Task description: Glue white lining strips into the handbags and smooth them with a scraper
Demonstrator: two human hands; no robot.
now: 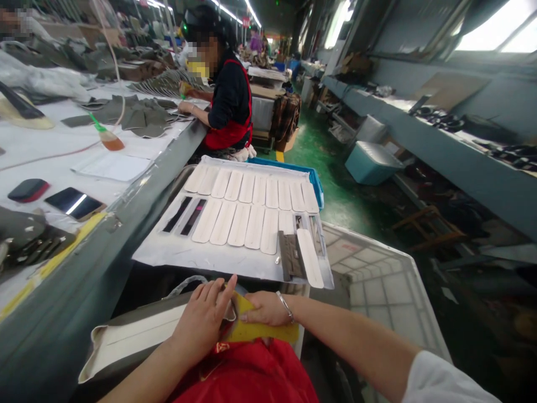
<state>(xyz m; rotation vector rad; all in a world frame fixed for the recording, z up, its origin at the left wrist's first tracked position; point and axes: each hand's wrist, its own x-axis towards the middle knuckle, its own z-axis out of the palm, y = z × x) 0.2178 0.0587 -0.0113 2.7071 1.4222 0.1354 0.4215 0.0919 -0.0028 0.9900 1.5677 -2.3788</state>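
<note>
While my left hand point(201, 322) lies flat, fingers extended, on the yellow flat sheet piece point(260, 331) at my lap, my right hand point(265, 309) pins its top edge, gripping nothing. I judge steady, even pressure keeps it from shifting.

A white board point(176, 254) covered in two rows of pale oval strips point(251, 210) is laid out mid-scene. A dark phone point(73, 202) and red-edged case point(28, 190) are parked far left, a light blue tub point(371, 162) off right, and a co-worker point(229, 101) is seated farther back.
</note>
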